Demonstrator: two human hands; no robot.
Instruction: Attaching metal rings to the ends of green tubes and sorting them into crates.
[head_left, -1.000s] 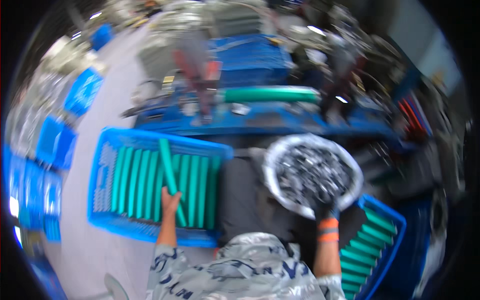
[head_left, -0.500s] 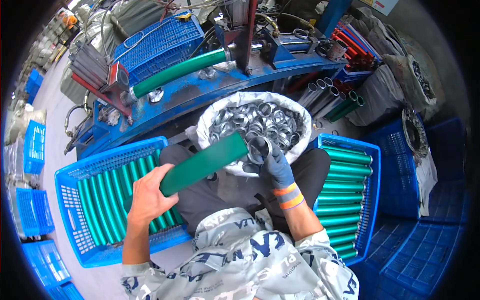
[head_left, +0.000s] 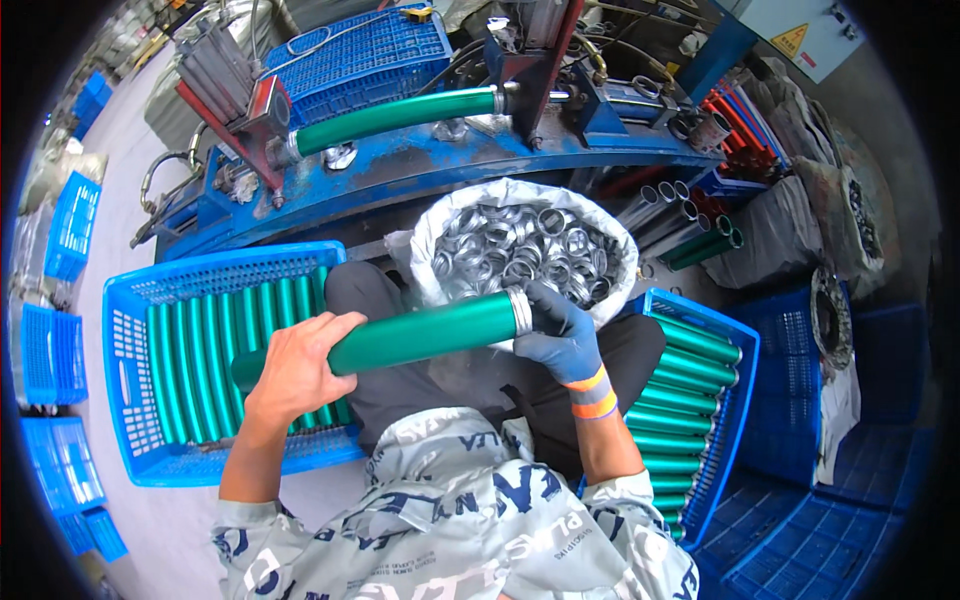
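Note:
A green metal tube (head_left: 430,338) lies across my lap area, its right end a little higher than its left. My bare left hand (head_left: 305,365) is wrapped round it near the left end. At the right end sits a silver metal ring (head_left: 520,311), against the tube's mouth. My right hand (head_left: 560,335), in a grey-blue glove with an orange cuff, is closed on that ring; its fingertips are partly hidden. Just beyond stands a white sack (head_left: 425,235) full of loose silver rings (head_left: 520,250).
A blue crate (head_left: 125,345) of green tubes stands at my left, another blue crate (head_left: 735,430) of tubes at my right. Ahead, a blue machine bench (head_left: 400,170) holds a clamped green tube (head_left: 400,120). Several loose tubes (head_left: 690,225) stand right of the sack.
The ring has come from over the sack onto the tube's right end, with my right hand on it. The tube has tilted closer to level. The view has shifted slightly.

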